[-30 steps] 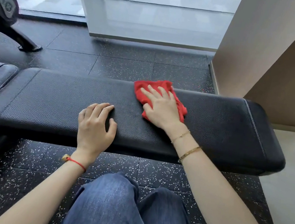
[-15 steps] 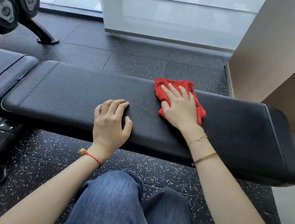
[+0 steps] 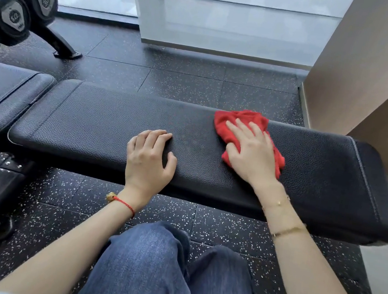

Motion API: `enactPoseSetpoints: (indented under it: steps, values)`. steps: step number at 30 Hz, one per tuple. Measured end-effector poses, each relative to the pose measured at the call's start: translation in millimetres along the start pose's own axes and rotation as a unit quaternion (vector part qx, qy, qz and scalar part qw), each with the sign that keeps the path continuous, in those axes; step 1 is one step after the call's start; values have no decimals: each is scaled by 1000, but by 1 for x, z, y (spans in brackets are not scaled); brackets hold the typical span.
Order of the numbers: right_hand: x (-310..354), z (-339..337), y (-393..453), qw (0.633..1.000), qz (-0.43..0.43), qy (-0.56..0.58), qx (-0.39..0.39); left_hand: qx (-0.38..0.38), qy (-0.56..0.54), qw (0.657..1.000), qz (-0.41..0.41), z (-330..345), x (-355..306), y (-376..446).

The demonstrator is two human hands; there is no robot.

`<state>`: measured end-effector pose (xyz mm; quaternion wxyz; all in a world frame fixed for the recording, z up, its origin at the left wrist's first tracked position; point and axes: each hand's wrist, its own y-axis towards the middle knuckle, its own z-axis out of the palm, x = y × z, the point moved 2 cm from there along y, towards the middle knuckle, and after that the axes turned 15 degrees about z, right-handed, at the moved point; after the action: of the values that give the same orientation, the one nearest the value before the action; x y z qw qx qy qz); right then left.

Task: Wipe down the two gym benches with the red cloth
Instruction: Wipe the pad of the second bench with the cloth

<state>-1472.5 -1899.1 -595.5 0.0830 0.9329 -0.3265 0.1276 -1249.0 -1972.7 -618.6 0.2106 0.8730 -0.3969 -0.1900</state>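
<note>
Cloth (image 3: pixel 238 125) has slid toward three o'clock under the flat right hand (image 3: pixel 254 155) — left hand (image 3: pixel 148 160) rests loosely curled on the surface (image 3: pixel 92 120), holding nothing; wiping continues.

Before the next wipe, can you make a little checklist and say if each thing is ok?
1. Red cloth lies on the bench: ok.
2. Right hand presses flat on the cloth, fingers straight: ok.
3. Left hand rests on the bench, steadying, holding nothing: ok.
4. Path along the pad towards the right end has nothing lying on it: ok.
5. The left hand sits on the pad, so that spot cannot be wiped until it lifts: not ok.
6. Second bench at the left already wiped: cannot tell.
</note>
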Motion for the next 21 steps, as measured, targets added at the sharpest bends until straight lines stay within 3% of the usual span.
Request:
enactPoseSetpoints:
  steps: [4, 8, 13, 21]
  values:
    - [36, 10, 30, 999, 52, -7, 2, 0, -6, 1000, -7, -1, -1, 0]
    - [66, 16, 4, 999, -46, -6, 30, -5, -26, 1000, -11, -2, 2, 2]
    - [37, 7, -51, 988, -142, 9, 54, -13, -25, 999, -22, -4, 6, 4]
    - [3, 2, 10, 1000, 4, -16, 1, 10, 16, 998, -62, -6, 25, 8]
